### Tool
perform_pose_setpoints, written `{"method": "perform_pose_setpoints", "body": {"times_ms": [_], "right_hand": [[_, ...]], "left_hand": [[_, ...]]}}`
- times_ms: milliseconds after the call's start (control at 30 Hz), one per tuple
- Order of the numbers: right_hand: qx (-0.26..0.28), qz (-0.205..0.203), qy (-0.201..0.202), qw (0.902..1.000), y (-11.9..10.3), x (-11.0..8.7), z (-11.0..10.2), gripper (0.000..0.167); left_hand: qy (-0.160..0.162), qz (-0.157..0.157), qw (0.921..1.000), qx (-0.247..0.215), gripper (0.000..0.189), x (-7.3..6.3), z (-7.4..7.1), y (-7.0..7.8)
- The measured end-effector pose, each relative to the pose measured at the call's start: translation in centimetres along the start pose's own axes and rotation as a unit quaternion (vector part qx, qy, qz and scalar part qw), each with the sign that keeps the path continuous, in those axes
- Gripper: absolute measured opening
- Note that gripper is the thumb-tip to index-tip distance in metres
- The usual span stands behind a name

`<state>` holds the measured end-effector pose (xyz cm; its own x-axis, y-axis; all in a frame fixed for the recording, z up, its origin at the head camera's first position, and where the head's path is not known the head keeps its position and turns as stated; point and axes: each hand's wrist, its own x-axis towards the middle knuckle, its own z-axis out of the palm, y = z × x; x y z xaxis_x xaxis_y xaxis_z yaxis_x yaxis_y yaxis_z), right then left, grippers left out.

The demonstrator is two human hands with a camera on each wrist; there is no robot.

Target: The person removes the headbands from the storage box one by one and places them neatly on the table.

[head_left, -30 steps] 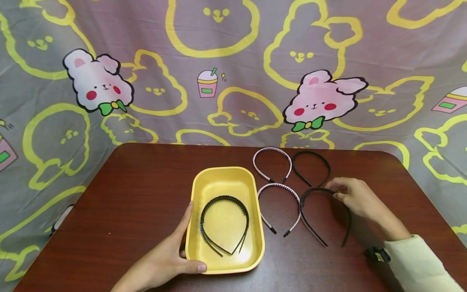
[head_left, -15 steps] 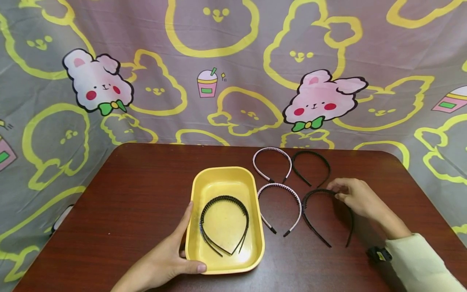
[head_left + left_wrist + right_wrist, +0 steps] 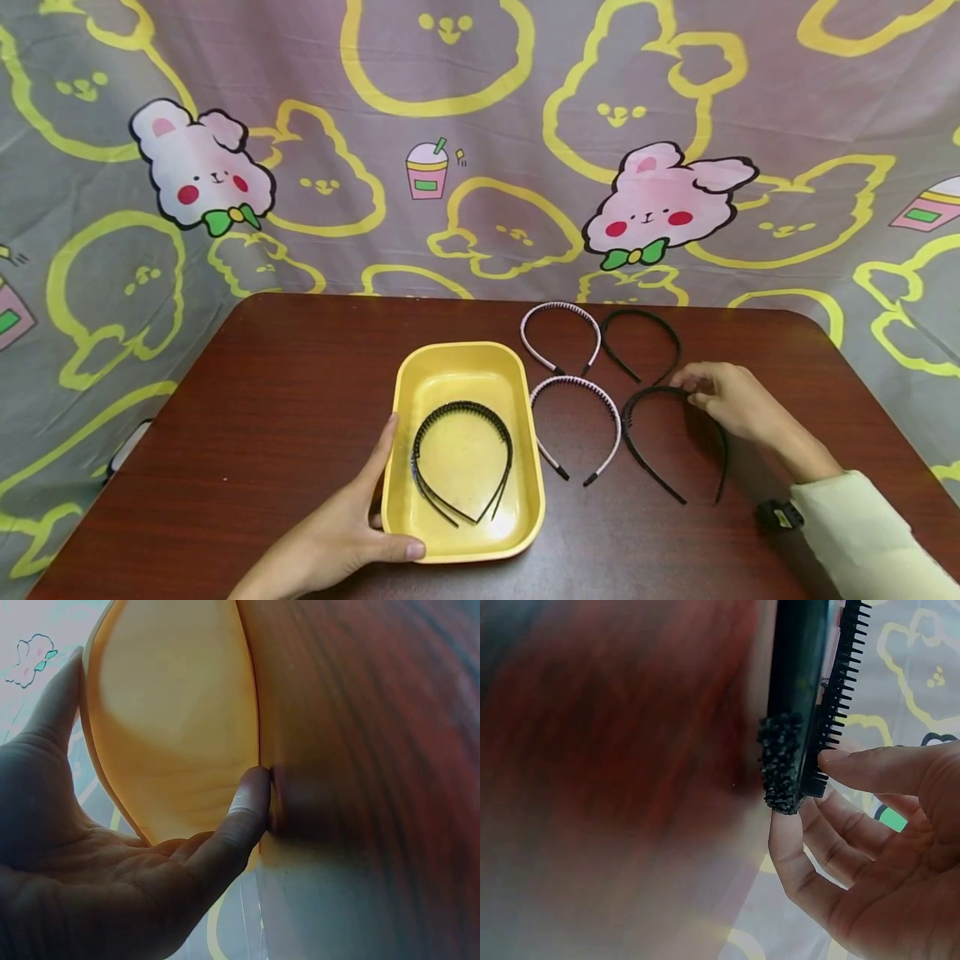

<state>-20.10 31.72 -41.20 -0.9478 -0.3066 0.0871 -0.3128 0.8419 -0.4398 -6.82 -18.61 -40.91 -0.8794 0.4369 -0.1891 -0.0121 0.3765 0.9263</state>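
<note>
My left hand [image 3: 337, 517] holds the left side of a yellow plastic tray [image 3: 462, 557], its thumb at the near rim. In the left wrist view the tray's wall [image 3: 176, 697] sits between the thumb and fingers. Black toothed headbands [image 3: 461, 406] lie overlapped inside the tray. At right, my right hand [image 3: 738, 404] pinches the top of a black headband [image 3: 660, 481]. The right wrist view shows this headband's teeth and rough, glittery outer face [image 3: 781, 761] between thumb and fingers. Left of it, apart, lies a pale pink headband [image 3: 573, 381].
Farther back on the brown table [image 3: 285, 417] rest another pale pink headband [image 3: 558, 306] and a black headband [image 3: 637, 313]. A cartoon-printed cloth [image 3: 517, 125] hangs behind the table's far edge.
My right hand has shifted the near black headband slightly to the right, away from the pink one it touched. My left hand and the tray stay in place.
</note>
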Motion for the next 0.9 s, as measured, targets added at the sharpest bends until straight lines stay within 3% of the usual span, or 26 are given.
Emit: {"method": "perform_pose_setpoints", "body": {"times_ms": [433,900], "right_hand": [[-0.005,-0.006,-0.004,1.0,-0.09,0.24,0.08,0.027],[-0.016,-0.01,-0.002,0.9998,-0.35,0.39,0.08,0.025]], "left_hand": [[0.019,-0.021,0.9993,0.024,0.141,-0.01,0.0,0.21],[0.017,-0.024,0.9992,0.028,0.141,0.04,-0.03,0.29]]}}
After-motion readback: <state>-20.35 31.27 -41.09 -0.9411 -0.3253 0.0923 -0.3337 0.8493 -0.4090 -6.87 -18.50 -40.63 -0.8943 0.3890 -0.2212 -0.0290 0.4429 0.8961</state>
